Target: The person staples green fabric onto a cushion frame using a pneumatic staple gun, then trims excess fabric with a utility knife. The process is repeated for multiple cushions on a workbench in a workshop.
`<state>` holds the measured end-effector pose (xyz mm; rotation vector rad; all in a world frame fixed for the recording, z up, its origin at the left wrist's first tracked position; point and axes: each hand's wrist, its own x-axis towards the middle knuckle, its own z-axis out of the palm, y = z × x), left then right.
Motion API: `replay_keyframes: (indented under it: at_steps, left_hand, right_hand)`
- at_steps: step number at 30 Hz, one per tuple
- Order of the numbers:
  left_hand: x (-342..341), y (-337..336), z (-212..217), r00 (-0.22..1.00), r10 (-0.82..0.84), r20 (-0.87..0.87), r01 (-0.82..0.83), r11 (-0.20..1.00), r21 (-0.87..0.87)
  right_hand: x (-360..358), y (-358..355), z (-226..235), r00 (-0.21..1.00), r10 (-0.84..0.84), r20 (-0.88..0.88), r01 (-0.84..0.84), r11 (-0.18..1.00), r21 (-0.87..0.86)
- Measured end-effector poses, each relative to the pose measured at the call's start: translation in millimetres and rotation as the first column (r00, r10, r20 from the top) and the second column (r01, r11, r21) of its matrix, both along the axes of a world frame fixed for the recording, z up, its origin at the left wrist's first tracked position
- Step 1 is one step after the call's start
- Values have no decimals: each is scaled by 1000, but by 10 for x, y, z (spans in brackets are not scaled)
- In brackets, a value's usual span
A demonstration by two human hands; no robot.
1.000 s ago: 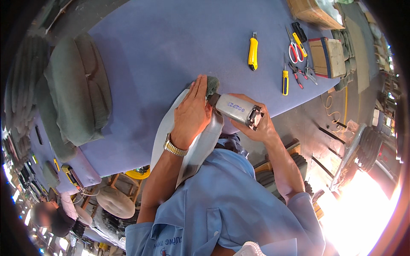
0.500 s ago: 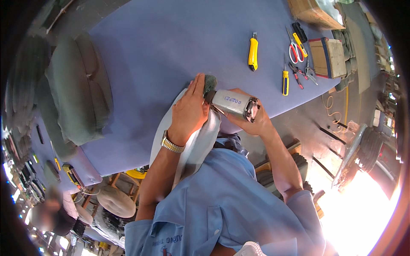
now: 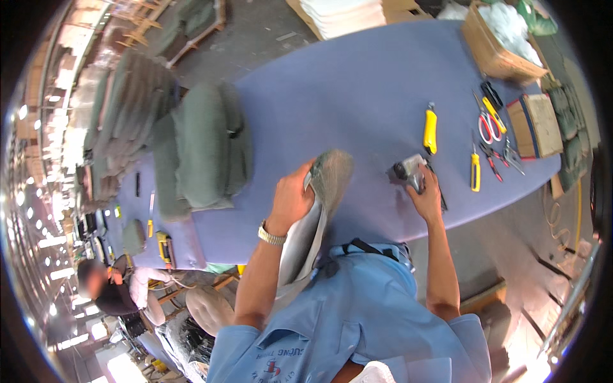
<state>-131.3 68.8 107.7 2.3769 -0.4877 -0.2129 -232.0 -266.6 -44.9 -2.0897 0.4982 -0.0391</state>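
My left hand (image 3: 292, 203), with a metal watch at the wrist, is closed on the upper edge of a grey-green fabric-covered piece (image 3: 335, 173). Its pale inner side (image 3: 299, 246) faces me, and its lower end rests against my body. To the right, my right hand (image 3: 428, 199) is closed around a silver staple gun (image 3: 414, 171), held low at the blue table; part of the tool is hidden by the fingers, and I cannot tell whether it touches the surface. A yellow utility knife (image 3: 430, 131) lies just beyond it.
Right of the knife lie a yellow screwdriver (image 3: 475, 171), red-handled scissors (image 3: 490, 129) and pliers (image 3: 492, 163). A cardboard box (image 3: 490, 52) with white stuffing stands at the far right. Green cushions (image 3: 207, 143) are piled left on the table (image 3: 319, 96). Another person (image 3: 118, 287) is at lower left.
The staple gun has moved away from the fabric piece, rightward and down toward the table with my right hand. My left hand now grips the piece's edge instead of pressing flat. The view has shifted.
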Motion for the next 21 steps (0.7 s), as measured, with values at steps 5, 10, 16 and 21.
replay_keyframes:
  at_steps: [5, 10, 16, 21]
  left_hand:
    - [-217, 414, 607, 956, 214, 201, -166, 958, -232]
    - [-327, 631, 998, 786, 542, 297, -406, 815, -414]
    - [-686, 209, 1201, 633, 730, 258, -339, 561, -755]
    - [-892, 387, 532, 674, 706, 218, -704, 703, -100]
  right_hand:
    - [-95, 319, -46, 978, 210, -6, -204, 941, -272]
    - [94, 555, 787, 914, 348, 210, -370, 926, 77]
    - [216, 572, 1502, 759, 517, 396, -558, 829, -13]
    - [186, 447, 962, 860, 451, 240, -451, 891, -60]
